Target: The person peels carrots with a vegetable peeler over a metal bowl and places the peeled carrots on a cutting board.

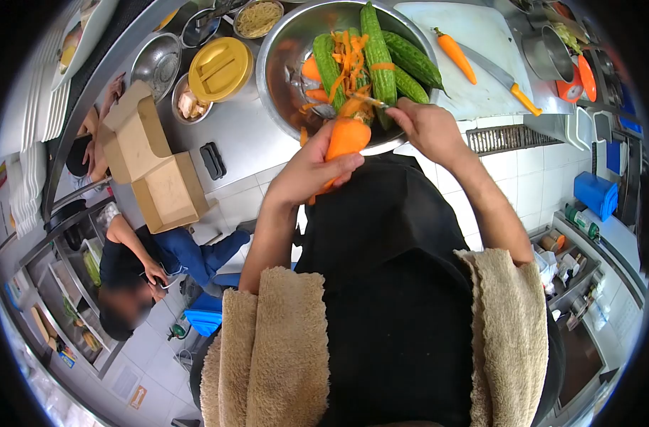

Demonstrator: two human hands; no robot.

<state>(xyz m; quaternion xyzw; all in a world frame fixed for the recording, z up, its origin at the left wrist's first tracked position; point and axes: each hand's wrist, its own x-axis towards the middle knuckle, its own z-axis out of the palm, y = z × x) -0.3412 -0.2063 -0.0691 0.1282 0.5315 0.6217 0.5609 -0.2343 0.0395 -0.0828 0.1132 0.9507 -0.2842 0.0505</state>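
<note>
Right fingers (pixel 403 117) around a half-hidden peeler (pixel 369 99).

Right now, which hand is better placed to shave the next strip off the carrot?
Probably the right hand: it holds what looks like a peeler at the carrot, which the left hand grips.

I am standing in a kitchen, probably a restaurant one: before me a steel worktop (pixel 232 139) is carrying metal bowls (pixel 278 85), a cutting board (pixel 481 43) and a knife (pixel 492 67), and stacked white plates (pixel 29 171) are standing at the left.
</note>
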